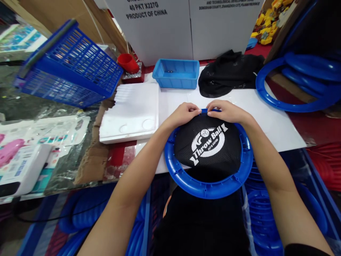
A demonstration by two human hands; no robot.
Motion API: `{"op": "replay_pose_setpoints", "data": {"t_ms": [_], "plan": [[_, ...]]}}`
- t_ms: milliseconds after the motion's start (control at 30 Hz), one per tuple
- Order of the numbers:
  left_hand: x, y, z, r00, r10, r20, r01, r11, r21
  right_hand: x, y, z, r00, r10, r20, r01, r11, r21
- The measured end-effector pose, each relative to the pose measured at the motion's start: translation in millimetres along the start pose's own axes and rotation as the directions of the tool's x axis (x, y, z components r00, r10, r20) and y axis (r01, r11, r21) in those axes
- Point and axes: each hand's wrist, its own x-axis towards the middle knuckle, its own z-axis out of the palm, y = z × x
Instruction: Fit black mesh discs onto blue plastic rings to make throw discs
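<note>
A blue plastic ring (207, 188) lies at the near edge of the white board, with a black mesh net (209, 145) printed "Throw Ball" stretched over it. My left hand (183, 114) and my right hand (226, 111) both pinch the net's edge against the far rim of the ring, fingertips almost touching each other. The near part of the net hangs loose inside the ring.
A small blue tray (176, 73) and a pile of black nets (229, 73) sit at the back. More blue rings (298, 85) are stacked at right and below the table. A blue basket (69, 64), red cup (128, 63) and white foam tray (130, 113) lie left.
</note>
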Motion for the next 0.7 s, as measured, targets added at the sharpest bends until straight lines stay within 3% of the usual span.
{"op": "replay_pose_setpoints", "data": {"t_ms": [167,500,700], "plan": [[-4,13,7.1,0.994,0.105,-0.041,-0.101,0.991,0.088,7,6,9,1.0,-0.016,-0.004,0.016,0.999,0.052],[-3,14,12.7,0.996,0.063,-0.067,-0.048,0.978,0.205,14,5,26,0.992,0.042,-0.12,-0.049,0.997,-0.058],[-14,20,6.7,0.946,0.308,0.105,-0.325,0.878,0.352,-1,10,10,0.967,0.142,-0.21,-0.121,0.987,0.106]]}}
